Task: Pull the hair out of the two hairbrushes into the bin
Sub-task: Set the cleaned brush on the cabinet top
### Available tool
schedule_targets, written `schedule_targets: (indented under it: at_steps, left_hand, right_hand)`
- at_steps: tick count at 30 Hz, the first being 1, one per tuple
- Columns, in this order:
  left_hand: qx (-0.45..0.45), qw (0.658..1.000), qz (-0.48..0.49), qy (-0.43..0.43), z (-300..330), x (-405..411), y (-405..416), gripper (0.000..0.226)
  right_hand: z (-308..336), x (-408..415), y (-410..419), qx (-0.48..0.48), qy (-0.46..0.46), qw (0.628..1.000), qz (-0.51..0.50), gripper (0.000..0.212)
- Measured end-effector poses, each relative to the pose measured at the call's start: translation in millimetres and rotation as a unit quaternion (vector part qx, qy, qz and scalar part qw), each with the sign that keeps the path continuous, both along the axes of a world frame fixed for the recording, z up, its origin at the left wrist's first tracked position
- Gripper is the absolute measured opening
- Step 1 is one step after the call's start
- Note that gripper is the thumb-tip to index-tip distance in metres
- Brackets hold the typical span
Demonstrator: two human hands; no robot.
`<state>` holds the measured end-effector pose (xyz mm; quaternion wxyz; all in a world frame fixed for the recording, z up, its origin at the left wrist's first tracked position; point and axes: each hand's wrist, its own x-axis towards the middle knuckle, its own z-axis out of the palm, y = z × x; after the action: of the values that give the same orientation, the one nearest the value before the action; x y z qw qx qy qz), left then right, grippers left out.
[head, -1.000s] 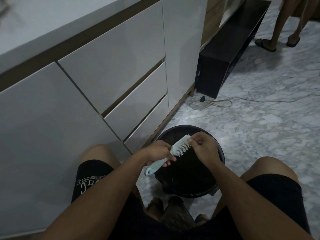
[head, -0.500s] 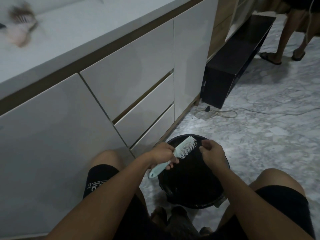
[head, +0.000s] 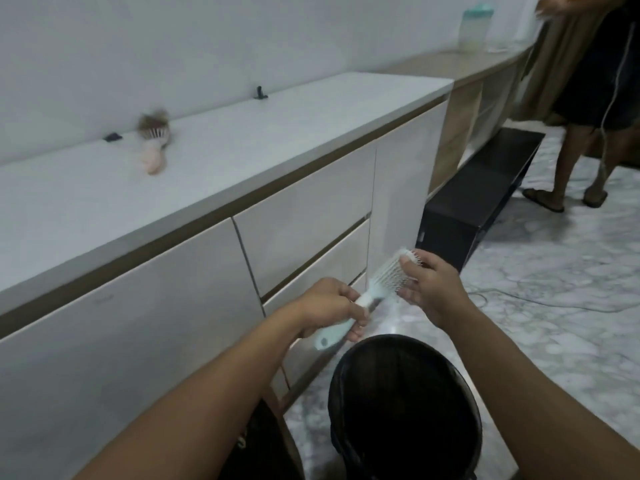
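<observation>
Left hand (head: 329, 306) gripping mint hairbrush (head: 374, 289), white bristles up

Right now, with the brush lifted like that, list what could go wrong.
1. The brush is held up beyond the bin, toward the cabinet, so hair pulled by the right hand may land on the floor.
2. The left hand grips only the handle; a hard tug could twist the brush loose.
3. The second brush on the counter, still full of hair, may get overlooked.
</observation>
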<state>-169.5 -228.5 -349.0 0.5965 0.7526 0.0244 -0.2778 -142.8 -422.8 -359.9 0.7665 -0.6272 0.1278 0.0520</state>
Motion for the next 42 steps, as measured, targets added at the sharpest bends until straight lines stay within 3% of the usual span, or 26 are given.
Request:
schedule_targets:
  at_steps: [3,9,15,21,26,34,42]
  left_hand:
    - [0.025,0.997,0.021,-0.07,40,1,17,0.013]
    - [0.093,0.963,0.078,-0.242,113,7,35,0.039]
    - [0.088,0.937,0.144,-0.307,161,7,65,0.022]
    - [0.116,0.894,0.222,-0.371,184,7,109,0.027]
    - [0.137,0.863,0.292,-0.388,198,6,147,0.024]
    - [0.182,0.834,0.38,-0.357,206,9,211,0.016]
    - [0.18,0.812,0.464,-0.304,197,18,263,0.015]
  right_hand:
    - [43,20,8,-0.005,-0.043,0.999,0.004,0.041]
    - [131,44,47,-0.022,-0.143,0.989,0.013,0.04]
    - [192,62,93,-0.016,-0.199,0.979,0.046,0.041]
    - [225,74,150,-0.041,-0.235,0.97,0.04,0.039]
    - [240,80,209,-0.06,-0.26,0.957,0.109,0.041]
    - [247,94,286,-0.201,-0.277,0.917,0.205,0.052]
    - [232,92,333,-0.289,-0.286,0.875,0.263,0.037]
